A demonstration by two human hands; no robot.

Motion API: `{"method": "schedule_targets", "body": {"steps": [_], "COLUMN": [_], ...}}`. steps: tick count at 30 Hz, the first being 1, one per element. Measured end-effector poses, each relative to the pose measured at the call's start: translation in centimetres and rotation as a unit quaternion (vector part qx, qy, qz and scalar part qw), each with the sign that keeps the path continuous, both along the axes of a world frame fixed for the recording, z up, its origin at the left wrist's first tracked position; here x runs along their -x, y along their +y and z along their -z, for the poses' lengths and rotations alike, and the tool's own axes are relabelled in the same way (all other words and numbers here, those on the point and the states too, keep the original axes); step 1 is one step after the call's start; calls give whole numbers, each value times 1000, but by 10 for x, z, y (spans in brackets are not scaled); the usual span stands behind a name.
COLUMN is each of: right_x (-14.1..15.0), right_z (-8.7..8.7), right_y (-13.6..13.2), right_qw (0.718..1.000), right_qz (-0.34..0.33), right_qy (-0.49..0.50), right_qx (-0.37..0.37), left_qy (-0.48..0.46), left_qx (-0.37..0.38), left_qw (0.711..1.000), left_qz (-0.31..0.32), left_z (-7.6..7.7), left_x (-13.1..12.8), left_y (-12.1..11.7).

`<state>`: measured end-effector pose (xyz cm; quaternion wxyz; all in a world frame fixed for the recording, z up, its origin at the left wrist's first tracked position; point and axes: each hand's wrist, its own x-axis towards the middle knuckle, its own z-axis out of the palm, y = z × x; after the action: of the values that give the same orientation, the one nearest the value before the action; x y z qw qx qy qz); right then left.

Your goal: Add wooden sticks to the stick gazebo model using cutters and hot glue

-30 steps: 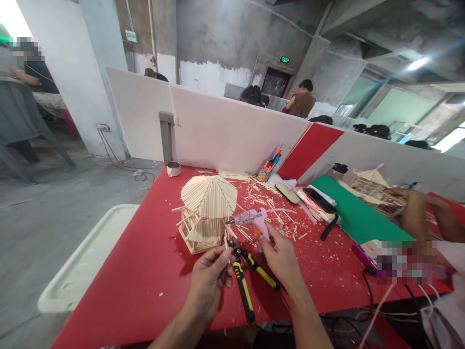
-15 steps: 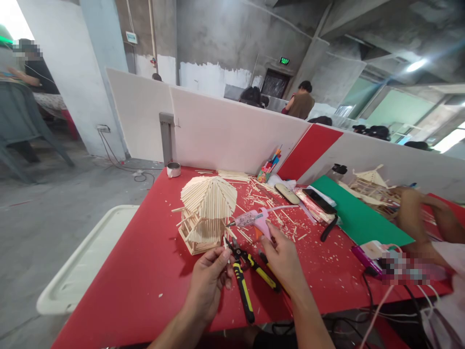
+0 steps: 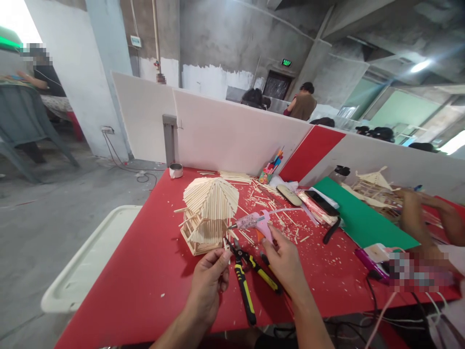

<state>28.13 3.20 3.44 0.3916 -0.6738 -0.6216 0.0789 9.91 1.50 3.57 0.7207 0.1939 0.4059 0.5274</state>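
Note:
A small pavilion model [image 3: 211, 198] built of thin wooden sticks stands on the red tabletop [image 3: 152, 261]. My right hand [image 3: 285, 257] grips a pink hot glue gun [image 3: 256, 222], its nozzle pointing left, close to the model's right side. In front of the model, my left hand [image 3: 210, 276] pinches a short wooden stick [image 3: 225, 244] between thumb and fingertips. Yellow-and-black pliers [image 3: 245, 286] lie with handles spread between my hands, their jaws toward the model. Part of another dark tool beside them is hidden by my right hand.
Loose sticks and scraps [image 3: 265, 198] litter the table behind the glue gun. A pen cup [image 3: 266, 174], a tape roll [image 3: 176, 170], a phone [image 3: 321, 202] and a green board [image 3: 359, 213] lie around. At right are a power bank [image 3: 370, 265], cables and another person's arms [image 3: 417, 223].
The whole view has shifted slightly right and down. Both hands keep nearly the same pose, with the glue gun nozzle still beside the model and the stick still pinched.

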Motion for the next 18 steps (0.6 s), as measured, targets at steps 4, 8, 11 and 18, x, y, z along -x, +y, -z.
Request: {"method": "schedule_targets", "body": {"steps": [4,8,11,18], "right_x": [5,0,-20,-81], "right_z": [1,7,21,63], "right_y": [3,4,-9,-46], "right_qw": [1000,999,992,972], "right_qz": [3,46,121,226], "right_qy": [-8,-19,-28,-72], "right_qx": [-1,-1,-3,5], "left_qy": [-1,3,5,-11], "left_qx": [-4,-11,-11,-16], "left_qw": [1000,1000,1000,999], "left_qz": [8,11,6,41], "left_z": [-1,-3,-3,-6], "left_x": [-2,-2,-2,-12], "left_y": [-1,-3,-4,-8]}}
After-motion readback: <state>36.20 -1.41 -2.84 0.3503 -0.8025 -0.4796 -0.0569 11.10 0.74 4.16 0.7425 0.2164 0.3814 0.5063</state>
